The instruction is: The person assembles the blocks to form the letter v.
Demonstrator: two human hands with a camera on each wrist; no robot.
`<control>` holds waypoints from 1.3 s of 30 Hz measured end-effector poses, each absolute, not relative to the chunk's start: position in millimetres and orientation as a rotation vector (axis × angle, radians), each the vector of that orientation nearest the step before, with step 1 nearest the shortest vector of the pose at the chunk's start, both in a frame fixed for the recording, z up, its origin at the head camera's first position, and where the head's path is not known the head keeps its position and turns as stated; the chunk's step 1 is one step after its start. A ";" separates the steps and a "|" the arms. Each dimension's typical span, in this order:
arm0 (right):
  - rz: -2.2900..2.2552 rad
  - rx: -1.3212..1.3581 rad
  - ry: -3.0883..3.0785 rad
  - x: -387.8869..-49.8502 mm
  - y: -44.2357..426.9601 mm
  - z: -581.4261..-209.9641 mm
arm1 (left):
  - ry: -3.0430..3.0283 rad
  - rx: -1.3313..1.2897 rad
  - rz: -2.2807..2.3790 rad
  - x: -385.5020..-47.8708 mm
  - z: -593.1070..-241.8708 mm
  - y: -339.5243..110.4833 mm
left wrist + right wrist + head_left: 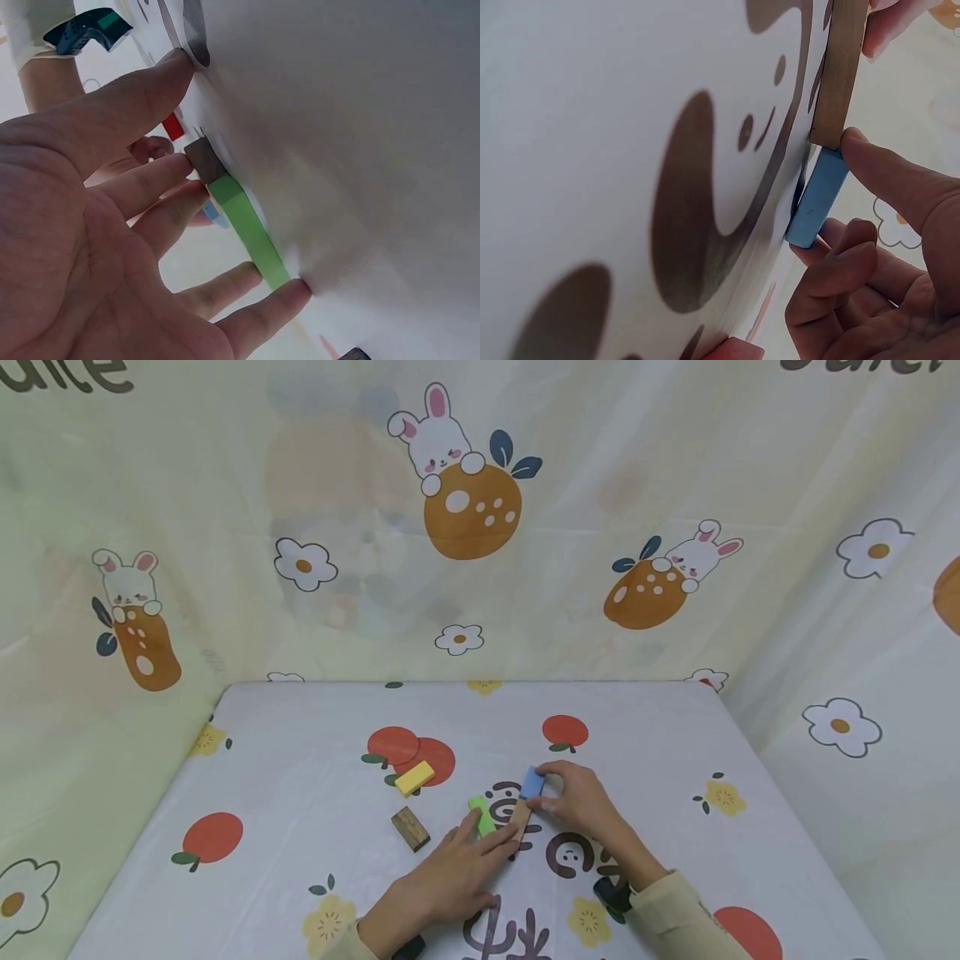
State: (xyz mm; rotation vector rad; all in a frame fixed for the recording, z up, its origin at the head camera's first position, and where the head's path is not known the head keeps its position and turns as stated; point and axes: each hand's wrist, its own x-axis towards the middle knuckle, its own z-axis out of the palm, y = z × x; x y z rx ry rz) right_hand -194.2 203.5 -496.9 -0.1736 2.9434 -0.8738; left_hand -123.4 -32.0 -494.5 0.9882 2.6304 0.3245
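My right hand (pixel 577 797) pinches a blue block (pixel 532 782) lengthwise, thumb at its near end and fingertips at the far end. End to end with it lies a light wooden block (pixel 520 815); in the right wrist view the blue block (pixel 819 196) meets or nearly meets that wooden block (pixel 840 75). My left hand (pixel 457 877) is spread low over the cloth, its fingers fairly straight. In the left wrist view its fingertips touch a green block (pixel 251 232) and reach a brown block end (pixel 204 159). The green block (pixel 481 814) stands left of the wooden one.
A yellow block (pixel 415 778) and a dark brown wooden block (pixel 410 828) lie left of the hands. A red block (pixel 735 349) shows at the bottom of the right wrist view. Printed cloth (pixel 300 777) covers the table, with patterned sheets (pixel 525 610) behind and beside it.
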 end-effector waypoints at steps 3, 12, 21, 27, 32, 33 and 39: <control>-0.866 -0.174 2.941 -194.1 203.1 -496.6 | 2.628 0.984 0.326 -123.2 -494.4 -31.4; -0.852 -0.202 2.949 -193.9 202.2 -496.4 | 2.635 0.999 0.312 -122.6 -494.0 -31.9; -0.826 -0.193 2.941 -194.6 202.6 -497.8 | 2.627 0.990 0.328 -121.9 -492.6 -32.0; -0.825 -0.213 2.956 -193.6 202.0 -496.7 | 2.636 0.998 0.318 -121.6 -492.5 -31.9; -0.793 -0.235 2.970 -193.3 202.3 -496.8 | 2.636 0.992 0.321 -121.6 -493.0 -31.8; -0.793 -0.233 2.968 -193.2 202.3 -496.7 | 2.636 0.992 0.320 -121.6 -493.2 -31.7; -0.813 -0.237 2.966 -192.3 202.8 -496.9 | 2.636 0.991 0.318 -122.1 -494.1 -31.5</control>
